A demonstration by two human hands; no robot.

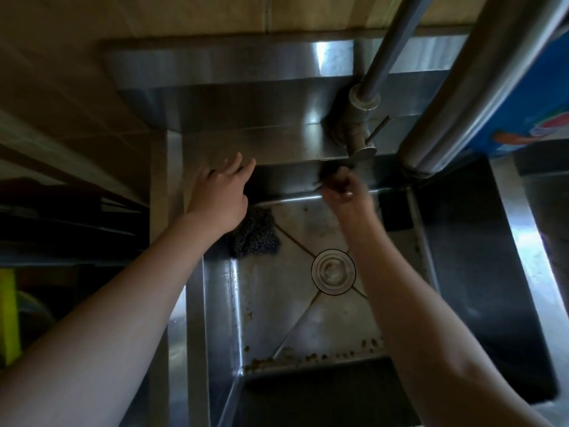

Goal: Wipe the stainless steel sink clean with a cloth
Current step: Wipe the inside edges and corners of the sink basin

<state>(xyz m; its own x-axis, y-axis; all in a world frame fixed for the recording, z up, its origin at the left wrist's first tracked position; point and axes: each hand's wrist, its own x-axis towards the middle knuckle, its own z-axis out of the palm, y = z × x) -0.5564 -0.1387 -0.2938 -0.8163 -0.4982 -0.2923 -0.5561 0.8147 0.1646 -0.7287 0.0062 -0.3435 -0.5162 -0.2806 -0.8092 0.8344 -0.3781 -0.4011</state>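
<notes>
Sink (215,303) below me, steel basin, drain (333,271) near the middle. Brownish crumbs (311,356) strung along the near edge of the floor, more specks down the left wall seam. Not clean yet, by my reckoning.

Left hand (220,198) reaches toward the far-left corner, fingers (243,163) spread and released, holding nothing. Just under its wrist a dark scourer (254,232) lies on the basin floor against the back wall.

Right hand (341,188) is up at the back wall, under the tap (358,140), fingers clenched on something dark and blurred. Probably the cloth (331,175) (too smeared to be sure). If so, the cloth sits bunched against the far wall, just beneath the rear ledge.

Handling, as I judge it: cloth is light and limp, likely wet, will fold over itself. Best gripped as a wad in the palm, fingers pressing flat from behind, so the pressure goes into the steel. The steel looks slick; the wad may skate over the dried crumbs rather than lift them. The scourer looks coarse and springy, pinch it by the edges if needed.

Tap stem crowds the right hand; mind knuckles there.
</notes>
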